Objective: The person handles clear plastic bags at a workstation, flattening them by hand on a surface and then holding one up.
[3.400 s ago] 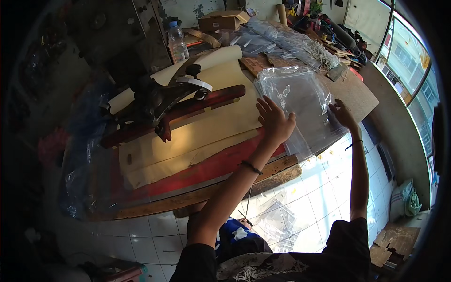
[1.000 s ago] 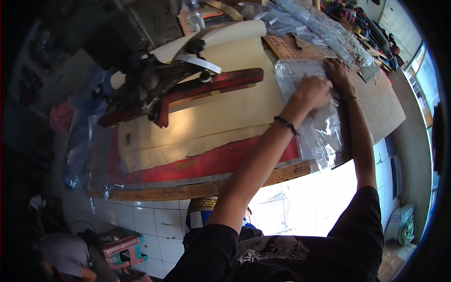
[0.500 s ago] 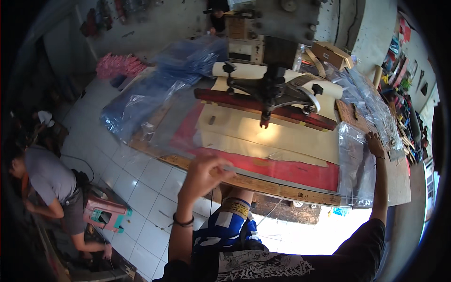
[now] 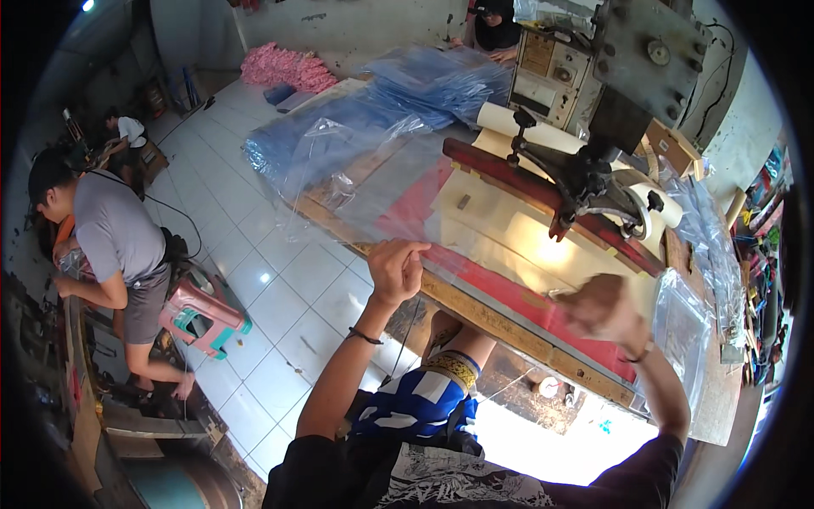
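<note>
At the table's front edge my left hand [image 4: 397,273] is closed in a pinch, its fingertips on the edge of a clear plastic sheet [image 4: 360,199] that spreads to the left. My right hand [image 4: 600,314] hovers over the front right of the work surface, smeared by motion; its fingers cannot be made out. Under and ahead of both hands lie a red strip [image 4: 500,284] and a tan sheet [image 4: 487,222]. Above these hangs a press [image 4: 585,182] with a long dark red bar [image 4: 500,176], apart from the sheet at its front.
Blue plastic sheets [image 4: 326,157] are heaped at the back left. Clear plastic bags [image 4: 682,318] lie at the right. A control box [image 4: 551,76] stands behind, with a person [image 4: 496,30] beside it. Another person [image 4: 119,229] bends at the left near a pink stool [image 4: 203,310].
My view has turned left. My right hand has left the clear bags at the right and come in over the red strip. My left hand stays pinched at the front edge, with clear plastic now stretching leftward.
</note>
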Demonstrator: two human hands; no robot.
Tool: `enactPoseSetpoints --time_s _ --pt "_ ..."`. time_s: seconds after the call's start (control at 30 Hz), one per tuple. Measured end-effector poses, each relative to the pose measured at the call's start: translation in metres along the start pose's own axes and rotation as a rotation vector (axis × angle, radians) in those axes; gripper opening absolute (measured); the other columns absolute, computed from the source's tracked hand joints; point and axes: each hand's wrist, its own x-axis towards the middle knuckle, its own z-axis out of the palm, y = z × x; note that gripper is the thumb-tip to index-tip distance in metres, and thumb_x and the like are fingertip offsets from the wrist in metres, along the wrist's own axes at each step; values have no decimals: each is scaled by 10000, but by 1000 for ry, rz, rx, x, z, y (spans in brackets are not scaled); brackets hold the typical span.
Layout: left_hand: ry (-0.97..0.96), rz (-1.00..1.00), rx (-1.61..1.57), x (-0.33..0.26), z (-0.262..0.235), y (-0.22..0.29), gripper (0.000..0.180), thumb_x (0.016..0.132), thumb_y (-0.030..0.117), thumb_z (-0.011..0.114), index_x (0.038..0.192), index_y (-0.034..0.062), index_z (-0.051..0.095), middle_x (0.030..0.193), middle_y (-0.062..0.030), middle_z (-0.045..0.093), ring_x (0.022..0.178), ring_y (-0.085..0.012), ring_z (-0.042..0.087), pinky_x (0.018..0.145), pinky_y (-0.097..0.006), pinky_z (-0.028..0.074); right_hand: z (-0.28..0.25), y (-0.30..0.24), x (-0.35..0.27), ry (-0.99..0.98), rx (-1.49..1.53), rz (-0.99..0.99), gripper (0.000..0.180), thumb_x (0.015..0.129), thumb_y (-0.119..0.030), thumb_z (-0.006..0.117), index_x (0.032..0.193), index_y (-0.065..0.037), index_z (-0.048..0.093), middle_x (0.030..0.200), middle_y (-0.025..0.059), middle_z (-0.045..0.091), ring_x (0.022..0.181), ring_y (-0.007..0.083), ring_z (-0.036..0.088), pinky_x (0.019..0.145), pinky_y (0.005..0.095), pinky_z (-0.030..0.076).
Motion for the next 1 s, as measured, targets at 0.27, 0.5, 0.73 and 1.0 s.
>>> enactPoseSetpoints --time_s 0.27,0.5,0.73,1.0 --pt "-27 -15 -1 4 8 6 175 790 95 520 831 71 689 571 -54 561 477 -240 504 522 -371 347 105 -29 47 -54 629 114 175 901 -274 613 1013 -171 701 778 42 694 649 248 667 541 384 524" --pt "-51 -10 58 -4 4 0 251 870 164 466 824 67 692 582 -72 562 474 -260 464 544 -372 331 105 -25 48 -116 731 142 133 905 -223 648 915 -118 728 774 57 711 638 246 676 554 345 539" --pt "-40 -30 63 -5 6 5 272 872 176 457 807 46 687 609 -88 592 490 -267 479 558 -374 331 111 -24 40 -53 747 108 169 931 -277 592 984 -151 692 792 42 702 657 261 665 557 376 526" --pt "-3 -15 49 -5 8 4 255 855 166 465 804 45 684 648 -102 627 503 -276 500 561 -375 335 105 -25 44 -75 729 125 119 900 -206 658 941 -113 720 800 60 716 654 252 682 576 348 544"
